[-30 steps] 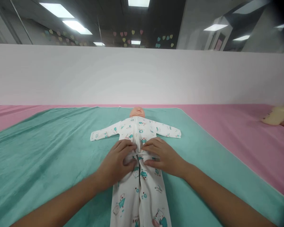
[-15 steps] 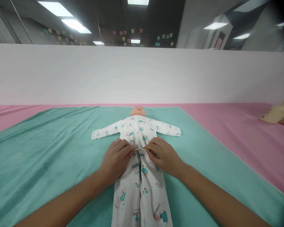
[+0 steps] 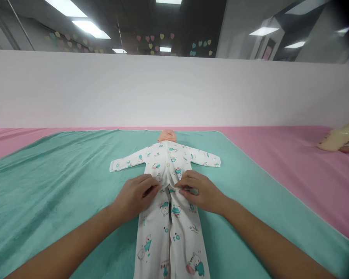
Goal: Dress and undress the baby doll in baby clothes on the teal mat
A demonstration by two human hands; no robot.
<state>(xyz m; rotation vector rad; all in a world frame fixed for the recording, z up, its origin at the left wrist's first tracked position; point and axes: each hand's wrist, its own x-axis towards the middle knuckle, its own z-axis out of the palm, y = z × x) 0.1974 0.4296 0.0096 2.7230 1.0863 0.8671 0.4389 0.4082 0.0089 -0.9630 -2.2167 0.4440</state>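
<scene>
A baby doll (image 3: 168,135) lies on its back, head at the far end, its arms spread out inside long sleeves. It wears a white printed baby shirt (image 3: 168,159) and matching trousers (image 3: 178,232). My left hand (image 3: 141,193) pinches the bottom hem of the shirt on the left side, at the waist. On the right side of the hem, my right hand (image 3: 202,190) has thumb and fingers closed on the same edge. Between the hands the hem dips, and a dark gap shows below it, between the trouser legs. The fingertips partly hide the cloth they hold.
A teal blanket (image 3: 84,174) lies under the doll, over a pink sheet (image 3: 291,166). A low white wall (image 3: 168,89) stands behind, with glass above it. At the far right edge is a cream rounded object (image 3: 336,139), cut off by the frame.
My left hand has shifted slightly left and down along the hem. The hem, earlier stretched nearly straight between my hands, now hangs looser. My right hand has barely moved.
</scene>
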